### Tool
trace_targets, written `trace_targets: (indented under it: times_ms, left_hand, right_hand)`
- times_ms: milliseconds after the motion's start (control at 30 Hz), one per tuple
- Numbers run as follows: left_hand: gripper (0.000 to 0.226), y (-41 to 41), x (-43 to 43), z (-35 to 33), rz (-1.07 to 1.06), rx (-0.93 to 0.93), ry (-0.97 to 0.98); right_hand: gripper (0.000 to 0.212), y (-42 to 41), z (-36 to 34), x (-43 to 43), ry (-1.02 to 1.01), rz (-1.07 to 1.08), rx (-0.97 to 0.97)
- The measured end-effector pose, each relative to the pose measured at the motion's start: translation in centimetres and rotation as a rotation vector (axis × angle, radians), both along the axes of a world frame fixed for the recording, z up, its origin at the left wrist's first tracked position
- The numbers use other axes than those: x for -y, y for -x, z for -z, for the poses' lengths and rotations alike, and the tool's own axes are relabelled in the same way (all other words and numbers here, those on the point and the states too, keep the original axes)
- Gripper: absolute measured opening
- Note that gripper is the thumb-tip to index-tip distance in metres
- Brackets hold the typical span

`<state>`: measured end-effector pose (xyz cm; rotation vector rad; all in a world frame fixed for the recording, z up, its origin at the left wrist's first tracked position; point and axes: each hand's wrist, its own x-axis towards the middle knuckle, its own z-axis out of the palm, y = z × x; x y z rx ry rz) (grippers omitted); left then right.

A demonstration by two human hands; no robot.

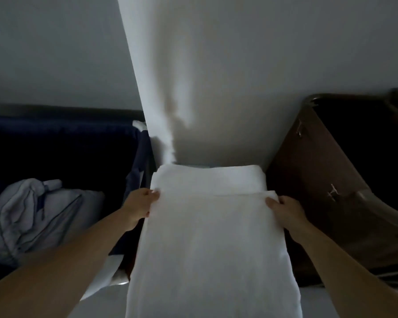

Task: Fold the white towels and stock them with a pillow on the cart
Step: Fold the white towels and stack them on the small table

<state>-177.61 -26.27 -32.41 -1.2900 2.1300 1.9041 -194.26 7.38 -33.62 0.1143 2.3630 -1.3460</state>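
A white towel lies lengthwise in front of me, folded into a long strip that runs from the bottom of the view up to the middle. My left hand pinches its far left corner. My right hand pinches its far right corner. Just beyond that far edge lies another folded white towel, partly overlapped by the one I hold. What they rest on is hidden under the cloth.
A dark blue fabric bin stands on the left with a crumpled light blue cloth in it. A brown container with a dark inside stands on the right. A white wall corner rises straight ahead.
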Motion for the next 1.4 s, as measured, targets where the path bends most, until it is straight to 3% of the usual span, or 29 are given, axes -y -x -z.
trace_targets:
  times_ms: [133, 233, 433, 600, 733, 833, 933, 1000, 1133, 1400]
  left_hand:
    - [0.017, 0.3, -0.5, 4.1, -0.031, 0.086, 0.015]
    - [0.022, -0.1, -0.2, 4.8, -0.019, 0.113, 0.02]
    - [0.024, 0.5, 0.2, 2.3, -0.17, -0.064, 0.081]
    - [0.022, 6.7, 4.4, 0.5, -0.216, -0.125, 0.192]
    - [0.022, 10.8, 5.4, 3.4, -0.118, 0.002, 0.087]
    - [0.029, 10.8, 4.7, 5.2, -0.086, 0.126, 0.278]
    - [0.027, 10.1, 3.8, 5.3, -0.06, 0.044, 0.396]
    - [0.027, 9.3, 3.6, 5.3, -0.094, -0.053, 0.306]
    - [0.065, 7.1, 4.0, 5.4, -0.15, -0.079, 0.091]
    - [0.073, 1.1, 2.3, 5.7, -0.123, 0.029, -0.051]
  right_hand:
    - [0.019, 0.3, 2.0, 0.3, -0.005, 0.028, -0.008]
    - [0.019, -0.3, 1.8, 0.3, 0.016, 0.026, 0.02]
    - [0.018, 0.0, -1.4, 1.8, 0.057, 0.03, -0.077]
    - [0.015, 6.1, -3.2, 6.4, 0.156, 0.096, -0.052]
    - [0.034, 9.6, -0.8, 8.9, 0.017, 0.142, -0.045]
    - [0.03, 8.2, 1.9, 9.3, -0.089, 0.195, -0.092]
    - [0.027, 7.1, 2.5, 8.7, -0.164, 0.199, -0.218]
    - [0.042, 6.6, 2.0, 7.8, -0.221, 0.154, -0.213]
    - [0.07, 3.5, 0.5, 5.7, -0.233, 0.126, -0.083]
    - [0.049, -3.4, -0.7, 1.7, -0.264, 0.095, 0.076]
